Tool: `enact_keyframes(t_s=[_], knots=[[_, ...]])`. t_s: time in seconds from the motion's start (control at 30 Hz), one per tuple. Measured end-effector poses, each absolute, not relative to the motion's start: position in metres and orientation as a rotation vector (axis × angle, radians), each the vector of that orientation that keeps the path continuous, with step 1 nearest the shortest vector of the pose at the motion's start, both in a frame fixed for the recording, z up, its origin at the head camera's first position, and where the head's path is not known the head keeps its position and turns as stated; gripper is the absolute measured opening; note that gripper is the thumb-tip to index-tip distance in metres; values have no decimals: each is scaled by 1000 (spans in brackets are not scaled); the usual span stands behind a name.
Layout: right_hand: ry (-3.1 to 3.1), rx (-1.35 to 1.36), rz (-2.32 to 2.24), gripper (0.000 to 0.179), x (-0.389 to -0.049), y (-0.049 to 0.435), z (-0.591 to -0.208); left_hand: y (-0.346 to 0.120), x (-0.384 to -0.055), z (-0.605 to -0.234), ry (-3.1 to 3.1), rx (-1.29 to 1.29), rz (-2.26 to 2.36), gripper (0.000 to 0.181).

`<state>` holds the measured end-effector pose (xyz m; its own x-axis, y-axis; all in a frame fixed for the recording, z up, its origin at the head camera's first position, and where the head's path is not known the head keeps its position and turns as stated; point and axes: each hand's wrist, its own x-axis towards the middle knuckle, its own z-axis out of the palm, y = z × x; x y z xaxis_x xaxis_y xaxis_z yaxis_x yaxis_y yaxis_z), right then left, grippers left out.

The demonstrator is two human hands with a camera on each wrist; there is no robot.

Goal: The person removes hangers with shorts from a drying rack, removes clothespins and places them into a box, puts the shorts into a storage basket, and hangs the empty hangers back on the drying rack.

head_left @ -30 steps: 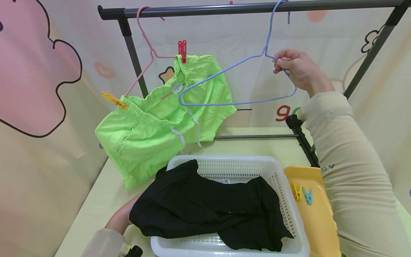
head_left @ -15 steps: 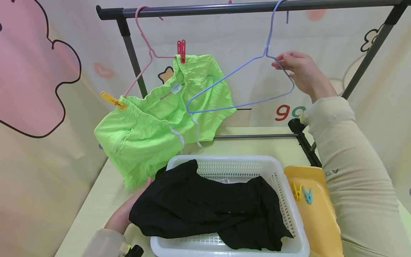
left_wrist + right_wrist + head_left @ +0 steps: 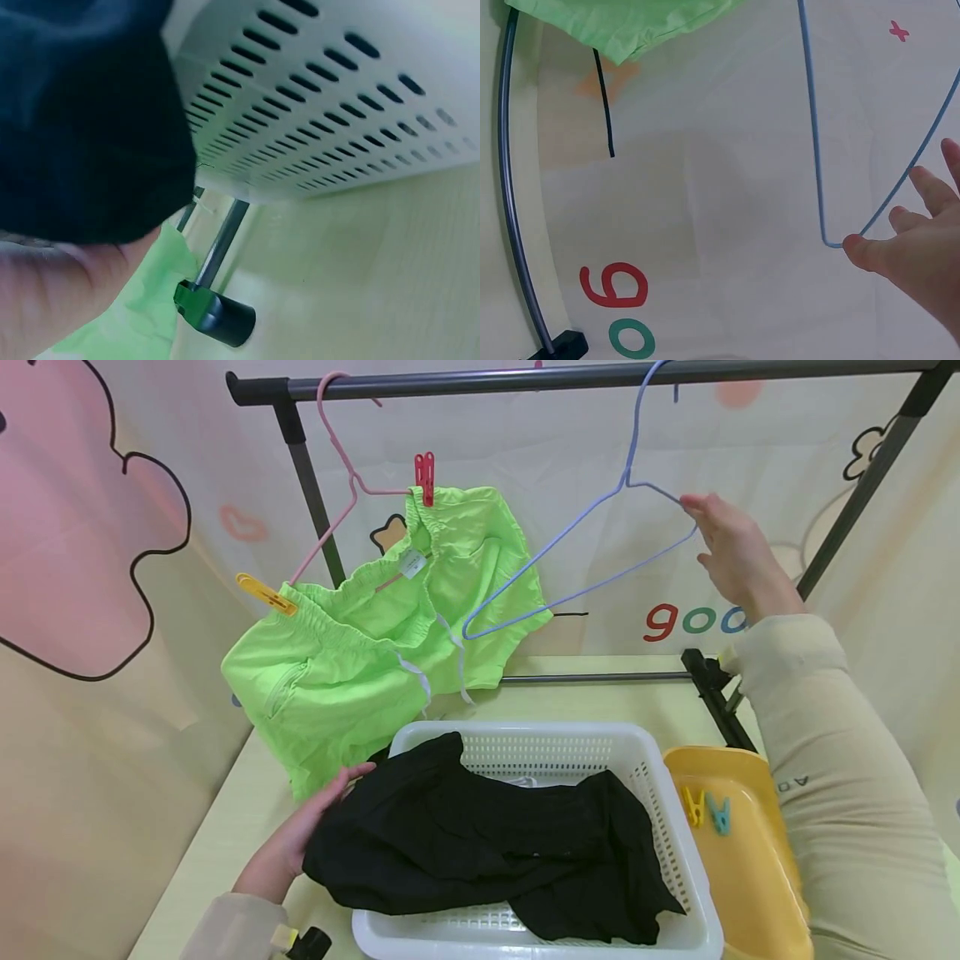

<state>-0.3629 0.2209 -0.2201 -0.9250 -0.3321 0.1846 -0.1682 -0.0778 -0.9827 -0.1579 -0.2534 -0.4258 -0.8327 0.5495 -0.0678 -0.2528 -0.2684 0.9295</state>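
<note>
From the rack's bar hangs a blue hanger (image 3: 574, 523), turned at an angle, with nothing on it. My right hand (image 3: 738, 556) touches its right end with outstretched fingers; the right wrist view shows the fingertips (image 3: 921, 180) against the wire. A black garment (image 3: 487, 843) lies across the white basket (image 3: 678, 852). At the garment's left end, my left hand (image 3: 300, 827) rests against the cloth, fingers extended; the left wrist view has cloth hiding part of the hand. Bright green shorts (image 3: 375, 652) hang on a pink hanger (image 3: 347, 485), with a red clothespin (image 3: 424, 479) and a yellow clothespin (image 3: 267, 594).
A black clothes rack (image 3: 480, 382) spans the back. Right of the basket stands a yellow tray (image 3: 750, 885) holding a yellow clothespin (image 3: 694, 807) and a blue clothespin (image 3: 719, 815). Behind the rack hangs a printed cloth backdrop (image 3: 600, 443).
My right hand has loosened its pinch on the blue hanger and moved right; the hanger has swivelled, its left corner lower. My left hand has come further out from behind the black garment.
</note>
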Motion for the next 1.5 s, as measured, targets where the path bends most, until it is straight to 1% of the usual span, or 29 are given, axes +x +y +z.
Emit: enact_keyframes(t_s=[0.03, 0.1, 0.3, 0.57, 0.7, 0.83, 0.97, 1.17, 1.3, 1.5], knots=[[2074, -567, -2136, 53, -362, 223, -223, -252, -154, -420, 1483, 346, 2124, 33], [2125, -580, -2087, 58, -360, 226, -230, -249, -149, -412, 1509, 293, 2104, 33], [2279, -607, -1911, 61, -352, 237, -253, -243, -147, -404, 1603, 229, 2078, 32], [2516, -617, -1502, 57, -326, 233, -290, -230, -143, -393, 1886, 181, 1898, 55], [2589, -686, -1312, 54, -313, 228, -303, -221, -142, -388, 1987, 206, 1755, 58], [2617, -753, -1228, 52, -304, 223, -311, -211, -142, -385, 2167, 248, 1543, 60], [2619, -810, -1153, 53, -293, 217, -317, -200, -140, -383, 2313, 293, 1336, 65], [2610, -879, -1018, 54, -276, 208, -321, -182, -138, -379, 2460, 441, 1074, 70], [2605, -941, -966, 53, -266, 204, -329, -170, -139, -379, 2504, 511, 896, 72], [2625, -1034, -881, 52, -253, 201, -345, -155, -139, -380, 2455, 553, 748, 72]])
